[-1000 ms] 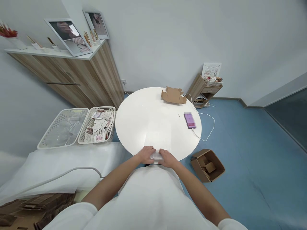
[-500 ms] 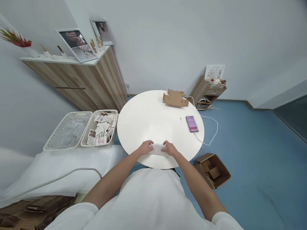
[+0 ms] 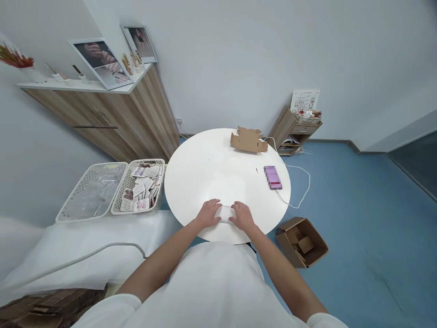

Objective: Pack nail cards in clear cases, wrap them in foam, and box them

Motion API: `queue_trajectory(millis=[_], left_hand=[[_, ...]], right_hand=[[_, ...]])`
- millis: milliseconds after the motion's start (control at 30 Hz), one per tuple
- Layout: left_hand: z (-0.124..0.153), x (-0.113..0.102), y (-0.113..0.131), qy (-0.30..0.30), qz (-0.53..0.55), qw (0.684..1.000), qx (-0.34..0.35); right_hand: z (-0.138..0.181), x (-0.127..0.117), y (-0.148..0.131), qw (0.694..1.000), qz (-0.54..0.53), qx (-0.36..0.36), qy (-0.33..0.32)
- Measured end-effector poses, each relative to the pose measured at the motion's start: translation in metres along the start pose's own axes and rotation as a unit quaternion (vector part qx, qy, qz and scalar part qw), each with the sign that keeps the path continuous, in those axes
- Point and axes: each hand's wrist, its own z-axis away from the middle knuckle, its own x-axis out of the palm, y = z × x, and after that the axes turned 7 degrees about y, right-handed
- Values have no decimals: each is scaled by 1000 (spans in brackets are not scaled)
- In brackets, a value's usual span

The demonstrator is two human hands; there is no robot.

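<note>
A small flat white piece [image 3: 226, 213], possibly folded cloth or soft paper, lies near the front edge of the round white table [image 3: 194, 168]. My left hand [image 3: 209, 213] grips its left end, with fingers over the top and the thumb along the near side. At the other end my right hand [image 3: 243, 216] grips it the same way. Only the middle of the piece shows between my hands; its ends are hidden under my fingers.
An opened cardboard box [image 3: 249, 140] lies at the table's back. A phone-like purple, blurred device [image 3: 272, 177] with a white cable [image 3: 309, 182] is at the right. An open carton [image 3: 287, 239] stands on the floor. Two baskets, one with cards [image 3: 141, 187], stand left.
Both hands have turned flatter and cover more of the white piece, with the fingers now reaching over it. The visible part of the piece looks shorter. My view has shifted slightly.
</note>
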Motion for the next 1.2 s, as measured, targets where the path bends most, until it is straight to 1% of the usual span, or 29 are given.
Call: queue_trajectory(millis=[33, 100, 167, 267, 333, 433, 533, 600, 700, 767, 833, 900, 1000, 1067, 1133, 1200], left_hand=[[-1, 2, 5, -34, -5, 999, 25], [-1, 6, 12, -76, -10, 996, 37], [0, 9, 16, -83, -9, 996, 31], [8, 9, 18, -83, 6, 996, 37], [17, 6, 19, -100, 26, 994, 43], [31, 5, 21, -137, 71, 987, 45], [36, 4, 23, -155, 91, 983, 33], [32, 3, 22, -153, 82, 985, 16], [18, -3, 16, -161, 87, 983, -24], [9, -7, 9, -169, 110, 978, -56], [2, -9, -1, -150, 128, 976, -95], [-1, -10, -11, -118, 121, 976, -139], [4, -9, -21, -66, 66, 975, -204], [12, -7, -21, -23, 22, 974, -223], [20, -3, -13, 16, -4, 981, -195], [26, 3, 0, 29, -7, 992, -120]], right_hand=[[0, 4, -6, 999, 0, -25, -25], [-1, 11, -13, 998, 1, -38, -53], [1, 15, -16, 998, -2, -34, -60], [11, 12, -16, 996, -18, -42, -76], [23, 8, -17, 993, -40, -41, -105], [42, 3, -19, 985, -81, -18, -151], [50, -2, -19, 979, -115, 2, -166], [45, -7, -16, 978, -136, 3, -158], [25, -15, -10, 980, -148, 10, -134], [11, -19, -5, 978, -147, 39, -140], [1, -19, 0, 977, -137, 78, -144], [-3, -17, 6, 979, -120, 121, -116], [4, -11, 17, 977, -96, 189, -20], [18, -4, 25, 968, -95, 230, 41], [36, 6, 30, 952, -113, 269, 88], [53, 19, 30, 934, -138, 302, 132]])
